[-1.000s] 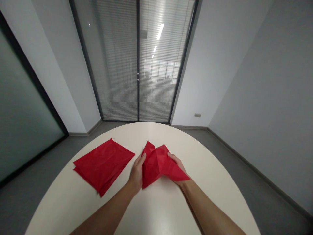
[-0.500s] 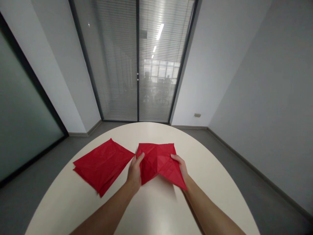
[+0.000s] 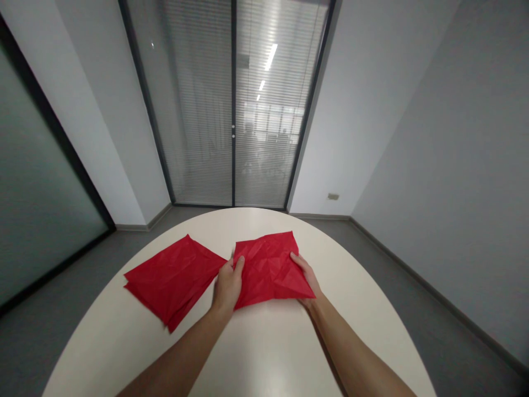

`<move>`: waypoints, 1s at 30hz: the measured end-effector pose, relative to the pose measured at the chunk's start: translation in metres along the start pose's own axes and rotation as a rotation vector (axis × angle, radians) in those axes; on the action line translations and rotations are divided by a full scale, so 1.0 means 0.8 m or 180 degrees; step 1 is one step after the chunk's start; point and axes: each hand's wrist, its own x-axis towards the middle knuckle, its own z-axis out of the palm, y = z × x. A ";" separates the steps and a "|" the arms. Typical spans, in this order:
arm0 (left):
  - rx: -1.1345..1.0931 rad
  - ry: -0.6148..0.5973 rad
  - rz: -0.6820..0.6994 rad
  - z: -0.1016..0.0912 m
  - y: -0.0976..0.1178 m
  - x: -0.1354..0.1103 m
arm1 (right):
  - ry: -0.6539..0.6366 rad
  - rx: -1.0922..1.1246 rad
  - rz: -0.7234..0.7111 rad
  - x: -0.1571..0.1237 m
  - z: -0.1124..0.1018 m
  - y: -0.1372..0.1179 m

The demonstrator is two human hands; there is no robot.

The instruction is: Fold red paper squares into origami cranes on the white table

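Between my hands I hold a creased red sheet (image 3: 268, 270), which looks like thin paper or cloth, above the table. My left hand (image 3: 228, 281) grips its left edge, thumb on top and the other fingers hidden beneath. On the opposite side, my right hand (image 3: 306, 275) pinches the right edge in the same way. Left of my left hand lies a stack of similar red sheets (image 3: 173, 281), slightly fanned and wrinkled, its right corner close to my left fingers.
All this is on or over a round cream table (image 3: 264, 353). A dark line crosses its surface under my right forearm. Beyond the far rim stand glass doors (image 3: 233, 138) with blinds, and a grey wall (image 3: 446, 138) rises on the right.
The sheet in my hands has flattened from a deep middle fold, and its far right corner has risen. Both hands keep their hold; the stack has not moved.
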 end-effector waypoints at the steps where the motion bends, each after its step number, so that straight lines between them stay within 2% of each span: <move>1: 0.0122 -0.0036 0.0047 -0.001 0.006 0.002 | -0.0012 -0.0045 -0.0079 0.000 0.002 0.000; 3: 0.0420 -0.0110 0.0274 -0.005 0.026 0.006 | -0.0069 -0.0118 -0.0166 0.000 0.004 0.002; 6: 0.0540 -0.0103 0.0680 -0.018 0.070 0.015 | -0.0099 -0.0086 -0.0226 0.004 0.000 0.006; 9: 0.0953 0.0035 0.0970 -0.043 0.125 0.021 | 0.0222 0.0056 -0.0231 0.008 -0.009 0.008; 12: 0.1625 0.0652 0.1732 -0.083 0.178 0.022 | 0.0300 0.0046 -0.0121 0.008 -0.013 0.007; 15: 0.2515 0.1334 0.2492 -0.133 0.209 0.021 | 0.0278 -0.0009 -0.0092 0.005 -0.013 0.005; 16: 0.2736 0.1201 0.2701 -0.150 0.213 0.022 | 0.0289 -0.0022 -0.0094 0.004 -0.012 0.004; 18: 0.2935 0.0304 0.3063 -0.180 0.210 0.026 | 0.0311 -0.0043 -0.0100 0.002 -0.011 0.003; 20: 0.3227 -0.0804 0.3004 -0.204 0.196 0.031 | 0.0302 -0.0053 -0.0097 0.001 -0.010 0.003; 22: 0.3575 -0.1504 0.2937 -0.223 0.177 0.033 | 0.0258 -0.0056 -0.0085 0.001 -0.009 0.002; 26: 0.4164 -0.2102 0.2600 -0.254 0.138 0.026 | 0.0181 -0.0087 -0.0059 0.001 -0.009 0.001; 30: 0.4197 -0.2438 0.2298 -0.281 0.125 0.012 | 0.0127 -0.0064 -0.0041 0.000 -0.008 0.000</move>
